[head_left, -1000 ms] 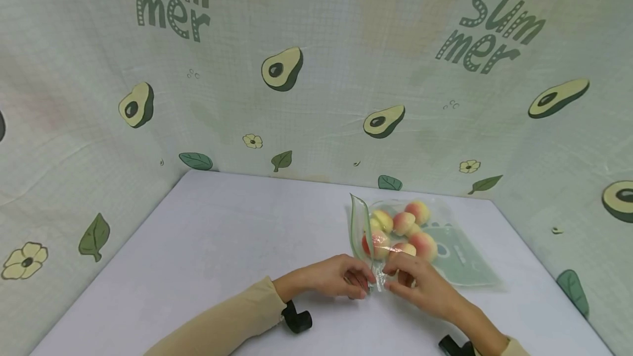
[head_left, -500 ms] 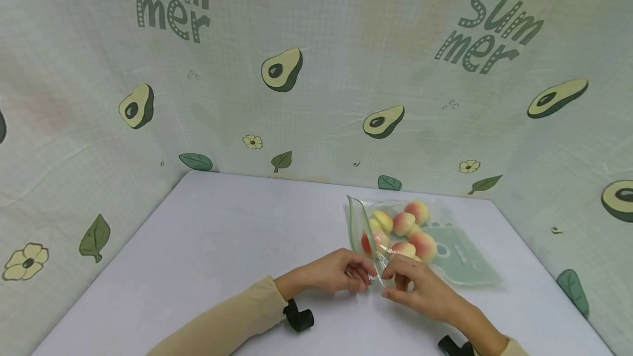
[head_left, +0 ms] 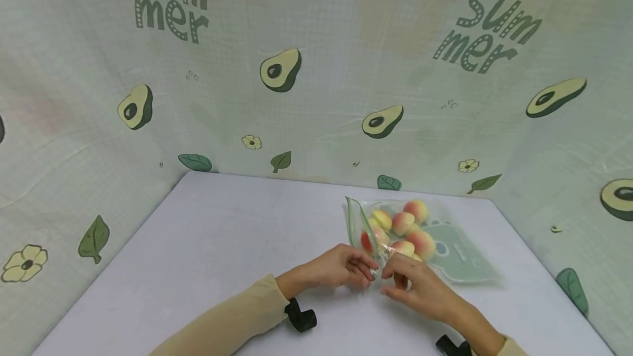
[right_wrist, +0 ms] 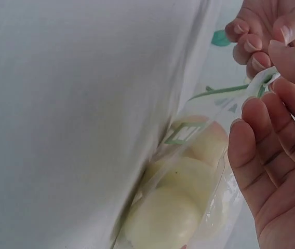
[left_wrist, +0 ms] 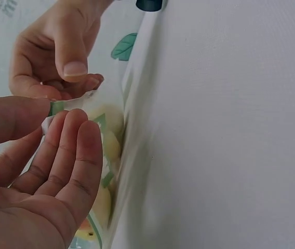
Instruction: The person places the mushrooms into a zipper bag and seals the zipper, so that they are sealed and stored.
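A clear zip bag (head_left: 473,260) with a green print lies at the table's right, holding several yellow-red peaches (head_left: 421,244). Its green-edged mouth (head_left: 350,221) faces left. The left hand (head_left: 343,268) pinches the mouth's near corner; in the left wrist view, the green strip (left_wrist: 56,107) emerges from beneath that thumb. Close by, the right hand (head_left: 420,287) has bent fingers beside the same corner. Its thumb and index finger look apart in the head view. In the right wrist view, the bag edge (right_wrist: 264,78) runs between them; whether they grip it is unclear.
A white table (head_left: 237,218) spreads out to the left of the bag. Cloth (head_left: 326,54) printed with avocados and leaves hangs at the back and both sides. Black wrist cameras (head_left: 303,320) sit below each forearm.
The left hand has moved slightly up and right, closer to the right hand. The bag's mouth edge now leans more, its near corner shifted towards the right hand, which has hardly moved.
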Motion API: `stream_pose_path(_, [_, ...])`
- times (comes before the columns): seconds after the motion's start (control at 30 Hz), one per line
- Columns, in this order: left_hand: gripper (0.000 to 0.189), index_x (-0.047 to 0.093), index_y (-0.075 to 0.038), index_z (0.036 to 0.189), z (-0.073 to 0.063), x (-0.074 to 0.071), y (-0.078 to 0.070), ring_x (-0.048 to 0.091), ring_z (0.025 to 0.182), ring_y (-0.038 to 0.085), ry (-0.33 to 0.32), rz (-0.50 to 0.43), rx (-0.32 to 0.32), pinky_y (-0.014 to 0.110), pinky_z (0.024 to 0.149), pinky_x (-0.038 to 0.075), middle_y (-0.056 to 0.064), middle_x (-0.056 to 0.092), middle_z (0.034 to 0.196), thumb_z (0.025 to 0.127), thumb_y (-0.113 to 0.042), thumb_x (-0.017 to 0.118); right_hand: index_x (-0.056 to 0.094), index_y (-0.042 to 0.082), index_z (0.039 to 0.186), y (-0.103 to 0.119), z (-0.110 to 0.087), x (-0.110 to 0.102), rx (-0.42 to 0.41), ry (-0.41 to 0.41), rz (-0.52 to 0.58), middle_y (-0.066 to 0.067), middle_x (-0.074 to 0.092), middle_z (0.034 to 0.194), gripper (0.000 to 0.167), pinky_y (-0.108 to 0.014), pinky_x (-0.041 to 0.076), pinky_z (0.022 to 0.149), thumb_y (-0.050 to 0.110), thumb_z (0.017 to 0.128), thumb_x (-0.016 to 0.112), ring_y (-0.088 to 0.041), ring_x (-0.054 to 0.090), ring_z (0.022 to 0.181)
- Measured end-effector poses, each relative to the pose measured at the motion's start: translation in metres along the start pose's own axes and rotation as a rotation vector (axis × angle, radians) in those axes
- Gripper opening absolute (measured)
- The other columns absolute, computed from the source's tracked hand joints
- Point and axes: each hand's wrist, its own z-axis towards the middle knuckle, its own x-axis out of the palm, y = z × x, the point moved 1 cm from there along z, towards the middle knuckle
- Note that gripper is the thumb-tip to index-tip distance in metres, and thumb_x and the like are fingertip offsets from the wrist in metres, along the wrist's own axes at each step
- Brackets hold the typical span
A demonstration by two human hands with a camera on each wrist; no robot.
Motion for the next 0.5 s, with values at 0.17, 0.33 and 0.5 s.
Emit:
stream_pose_path(0.17, [0.032, 0.065, 0.004, 0.111, 0.0, 0.0004, -0.0023, 0.066, 0.081, 0.009, -0.018, -0.044, -0.018, 0.023, 0.072, 0.054, 0.015, 0.07, 0.093, 0.08, 0.013, 0.066, 0.06, 0.018, 0.092, -0.0019, 0.0024, 0.0019, -0.045, -0.03, -0.062, 0.01, 0.053, 0.083, 0.029, -0.013, 0.043, 0.058, 0.004, 0.076, 0.079, -0.002, 0.049, 0.066])
stream_pose_path(0.33, [0.033, 0.066, 0.004, 0.111, 0.0, 0.0007, -0.0028, 0.066, 0.08, 0.009, -0.026, -0.064, -0.025, 0.024, 0.072, 0.054, 0.016, 0.07, 0.093, 0.08, 0.014, 0.065, 0.06, 0.018, 0.089, -0.0026, 0.0055, 0.0034, -0.069, -0.072, -0.095, 0.014, 0.053, 0.083, 0.034, -0.012, 0.043, 0.057, -0.003, 0.07, 0.08, 0.0, 0.049, 0.066])
stream_pose_path(0.5, [0.033, 0.065, 0.004, 0.112, -0.0001, 0.0006, -0.0021, 0.066, 0.08, 0.009, -0.027, -0.07, -0.023, 0.023, 0.072, 0.054, 0.016, 0.07, 0.093, 0.08, 0.013, 0.066, 0.06, 0.018, 0.089, -0.0037, 0.0064, 0.0053, -0.092, -0.085, -0.111, 0.012, 0.053, 0.081, 0.031, -0.011, 0.042, 0.058, 0.0, 0.072, 0.079, -0.002, 0.049, 0.065])
